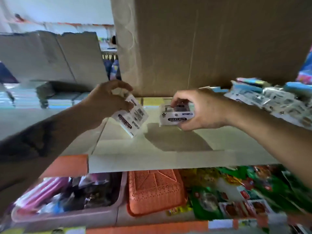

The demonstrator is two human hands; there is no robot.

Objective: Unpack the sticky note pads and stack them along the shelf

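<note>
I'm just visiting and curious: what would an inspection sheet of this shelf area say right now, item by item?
Surface: white shelf, bare in front of the hands.
Job's things: one sticky note pack held tilted above the shelf; a second sticky note pack held level, low over the shelf; yellow pads lie at the back.
Clutter: pile of wrapped packs at the right of the shelf.
Grippers: left hand grips the tilted pack with curled fingers; right hand grips the level pack.
Cables: nothing seen.
Surroundings: large cardboard box behind; orange basket and pink bin on the level below, beside colourful packets.
</note>
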